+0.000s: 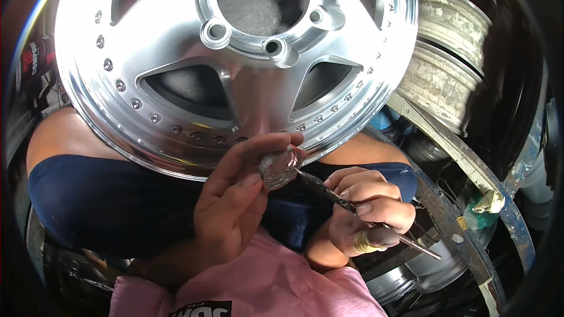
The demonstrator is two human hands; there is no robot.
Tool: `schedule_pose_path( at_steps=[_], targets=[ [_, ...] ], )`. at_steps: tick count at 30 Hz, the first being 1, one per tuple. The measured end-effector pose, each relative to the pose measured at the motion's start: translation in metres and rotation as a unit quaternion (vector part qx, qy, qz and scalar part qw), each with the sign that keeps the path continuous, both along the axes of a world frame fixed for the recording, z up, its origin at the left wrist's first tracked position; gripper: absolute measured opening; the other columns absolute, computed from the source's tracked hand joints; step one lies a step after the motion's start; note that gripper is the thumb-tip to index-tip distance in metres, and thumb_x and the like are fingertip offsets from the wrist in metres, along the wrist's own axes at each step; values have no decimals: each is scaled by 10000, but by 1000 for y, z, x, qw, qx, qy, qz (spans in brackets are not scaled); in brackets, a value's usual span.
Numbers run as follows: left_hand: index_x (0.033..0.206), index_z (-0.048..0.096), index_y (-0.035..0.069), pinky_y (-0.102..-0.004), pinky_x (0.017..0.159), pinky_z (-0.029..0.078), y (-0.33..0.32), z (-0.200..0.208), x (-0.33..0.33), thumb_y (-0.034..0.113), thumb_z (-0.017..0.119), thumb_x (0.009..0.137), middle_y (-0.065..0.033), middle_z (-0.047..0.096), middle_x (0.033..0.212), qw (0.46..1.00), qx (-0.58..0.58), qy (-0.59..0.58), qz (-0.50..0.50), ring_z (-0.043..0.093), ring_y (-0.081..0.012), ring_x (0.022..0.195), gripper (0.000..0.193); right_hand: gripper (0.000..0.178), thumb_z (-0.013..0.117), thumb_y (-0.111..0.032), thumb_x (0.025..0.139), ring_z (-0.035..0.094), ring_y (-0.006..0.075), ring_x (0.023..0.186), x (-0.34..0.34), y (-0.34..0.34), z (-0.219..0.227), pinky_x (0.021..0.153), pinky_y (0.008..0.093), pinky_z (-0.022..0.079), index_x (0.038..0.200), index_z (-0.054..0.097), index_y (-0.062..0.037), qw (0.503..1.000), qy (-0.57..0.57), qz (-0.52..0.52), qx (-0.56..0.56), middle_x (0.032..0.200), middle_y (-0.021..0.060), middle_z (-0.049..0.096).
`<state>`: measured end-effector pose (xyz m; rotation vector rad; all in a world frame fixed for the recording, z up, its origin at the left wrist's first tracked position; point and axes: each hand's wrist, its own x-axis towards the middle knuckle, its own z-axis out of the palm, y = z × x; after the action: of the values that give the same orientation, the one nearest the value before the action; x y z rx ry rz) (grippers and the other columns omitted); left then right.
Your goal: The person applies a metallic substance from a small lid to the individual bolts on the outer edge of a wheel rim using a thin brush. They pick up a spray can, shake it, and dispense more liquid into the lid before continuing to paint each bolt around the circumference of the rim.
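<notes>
Running left to right, by the near edge of the silver, spoked metal wheel (252, 91): left hand (232, 194), pinching a small, round, silvery, crumpled-looking cup (278, 170); presumably light, easily dented, best held by its sides. Slim, dark-bodied rod tool (322, 188) with bare metal end, gripped by right hand (371, 199); probably light, stiff, best held mid-shaft. Long axis diagonal: tip up-left at cup, metal end down-right.

The wheel (255, 91) is glossy metal, the small round piece (281, 168) shiny, crinkled.
</notes>
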<state>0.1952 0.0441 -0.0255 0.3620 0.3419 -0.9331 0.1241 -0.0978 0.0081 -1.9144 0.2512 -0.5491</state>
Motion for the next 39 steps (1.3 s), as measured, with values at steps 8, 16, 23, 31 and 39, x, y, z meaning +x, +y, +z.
schedule_pose_path(
  at_steps=[8,16,23,31,39],
  targets=[
    [1375,336,-84,-368,1119,279,1,-2,-3,64,355,947,-209,411,1406,1000,-18,-8,-2,413,-227,1315,454,444,382,-455,996,531,215,565,1,4,-1,478,369,531,862,421,-34,999,28,-20,-32,715,140,520],
    [1373,343,-83,-364,1117,281,2,3,-1,57,351,942,-198,422,1400,1000,-1,1,-10,420,-222,1306,454,412,385,-422,1007,515,210,550,1,3,-4,475,376,523,875,416,-33,1000,13,-24,-16,705,136,507],
    [1340,390,-83,-372,1100,307,-2,4,-1,72,351,928,-214,452,1370,999,36,10,-5,461,-230,1268,442,396,284,-437,1029,444,184,493,-7,-13,-8,458,352,502,924,385,-68,978,-75,-119,154,682,91,435],
    [1360,408,-6,-435,1063,372,-1,3,-2,98,394,925,-251,433,1367,998,57,-9,11,501,-312,1226,448,244,440,-205,999,565,164,568,3,-24,-22,538,305,511,902,483,15,944,67,-317,58,728,120,546],
    [1381,391,13,-438,1053,406,2,0,-1,128,407,958,-269,409,1378,999,50,-15,8,489,-343,1240,438,248,478,-205,993,545,117,570,-3,-27,-33,542,257,467,881,516,12,945,143,-293,-26,706,77,557]
  ],
)
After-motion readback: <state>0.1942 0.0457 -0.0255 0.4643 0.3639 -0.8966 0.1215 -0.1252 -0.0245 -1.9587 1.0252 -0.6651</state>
